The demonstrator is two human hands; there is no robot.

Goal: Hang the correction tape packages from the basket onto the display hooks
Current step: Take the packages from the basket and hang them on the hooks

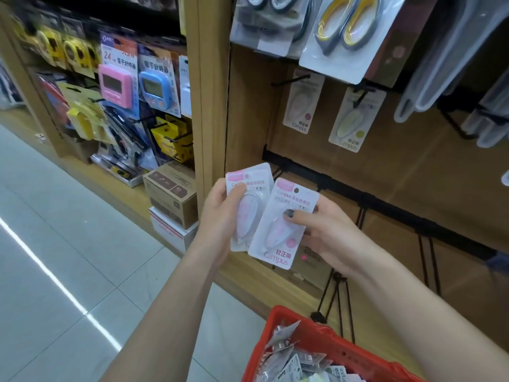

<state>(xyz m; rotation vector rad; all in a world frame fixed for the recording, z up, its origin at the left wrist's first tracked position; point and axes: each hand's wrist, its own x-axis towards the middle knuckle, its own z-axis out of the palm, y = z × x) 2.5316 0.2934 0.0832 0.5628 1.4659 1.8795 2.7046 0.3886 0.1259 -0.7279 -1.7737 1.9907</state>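
My left hand (220, 216) grips a pink correction tape package (252, 188) with the thumb across its front. My right hand (327, 232) pinches a second pink correction tape package (281, 238), which overlaps the first one's lower right. Both are held in front of the wooden display panel. Above hang a pink package (301, 106) and a yellow package (355, 122) on black display hooks (292, 79). The red basket (303, 326) at the bottom holds several more packages (292, 362).
Empty black hooks on a rail (385, 205) run across the panel behind my hands. Scissors (347, 31) and tape packs hang above. Timers (113, 84) and other goods fill the left shelf. Cardboard boxes (170, 194) stand on its low ledge. Tiled floor lies at left.
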